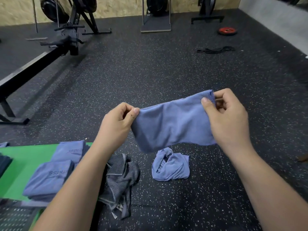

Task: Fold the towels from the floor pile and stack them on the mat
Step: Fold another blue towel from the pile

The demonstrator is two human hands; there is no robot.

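I hold a blue towel [173, 124] in the air above the floor, doubled over and hanging below my hands. My left hand [116, 124] pinches its left top corner and my right hand [228, 117] pinches its right top corner. Below it a crumpled blue towel [170, 165] lies on the speckled floor, and a crumpled dark grey striped towel [120, 177] lies left of that. On the green mat [21, 164] at the left sit folded blue towels: a near stack [48, 179] and a farther one [70, 150]. My left forearm hides part of them.
A black rowing machine [41, 52] runs along the left. At the back stand a grey platform [155, 28] and other gym stands. A red weight plate [227, 31] and a black band [216, 50] lie at the far right. Dark folded cloth [5, 164] shows at the mat's left edge.
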